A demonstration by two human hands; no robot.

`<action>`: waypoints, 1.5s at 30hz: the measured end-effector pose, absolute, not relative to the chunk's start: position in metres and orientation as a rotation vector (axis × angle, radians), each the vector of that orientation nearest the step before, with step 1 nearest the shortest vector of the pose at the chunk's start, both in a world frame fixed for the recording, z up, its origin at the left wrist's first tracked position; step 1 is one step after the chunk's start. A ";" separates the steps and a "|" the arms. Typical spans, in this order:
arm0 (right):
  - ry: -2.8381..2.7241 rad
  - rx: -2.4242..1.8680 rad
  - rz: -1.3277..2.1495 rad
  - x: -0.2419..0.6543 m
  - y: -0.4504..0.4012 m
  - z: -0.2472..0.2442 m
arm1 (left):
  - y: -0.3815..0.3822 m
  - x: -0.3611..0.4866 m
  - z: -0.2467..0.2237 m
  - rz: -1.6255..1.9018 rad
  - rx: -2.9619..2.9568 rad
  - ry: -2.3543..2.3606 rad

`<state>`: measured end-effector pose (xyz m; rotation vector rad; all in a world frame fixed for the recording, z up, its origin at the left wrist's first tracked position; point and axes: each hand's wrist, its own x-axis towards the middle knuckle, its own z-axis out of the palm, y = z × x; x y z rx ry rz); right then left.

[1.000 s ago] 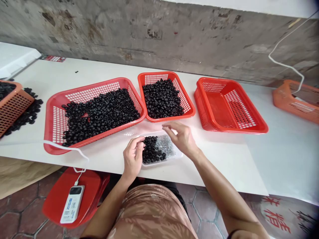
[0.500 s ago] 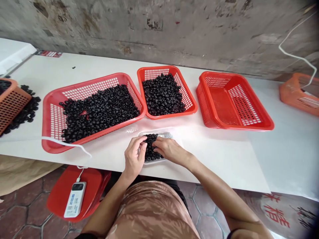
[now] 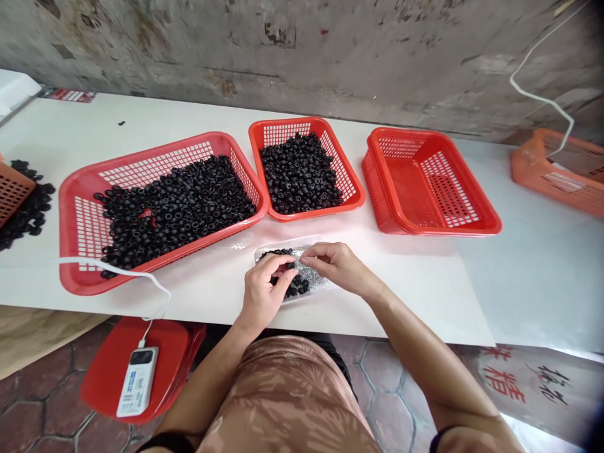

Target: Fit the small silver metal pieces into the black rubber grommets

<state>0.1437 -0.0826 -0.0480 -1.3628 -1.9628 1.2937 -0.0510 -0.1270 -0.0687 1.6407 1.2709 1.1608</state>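
Observation:
Just in front of my body, a shallow white tray (image 3: 289, 301) holds small black ring-like parts (image 3: 298, 287) on its left and small shiny silvery pieces (image 3: 315, 275) on its right. My left hand (image 3: 265, 286) is over the tray's left side, thumb and fingertips pinched around a small black part. Fingertips of my right hand (image 3: 340, 267) are pressed together above the silvery pieces, close to the left fingertips. Whatever the right fingers hold is too small to make out.
Behind the tray, a large red basket (image 3: 165, 267) and a smaller one (image 3: 317, 216) hold black parts. Stacked red baskets (image 3: 436, 230) stand to the right, an orange basket (image 3: 557, 173) beyond. A white cable (image 3: 113, 269) runs to a power bank (image 3: 138, 382) on a red stool (image 3: 101, 384).
My right hand has lifted from the black parts and now hovers over the silvery pieces, which show more. My left hand has come nearer to it. The view has shifted slightly.

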 end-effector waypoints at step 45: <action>-1.128 -1.198 1.455 0.115 -0.121 -0.073 | -0.133 -0.061 -0.078 1.032 1.159 1.065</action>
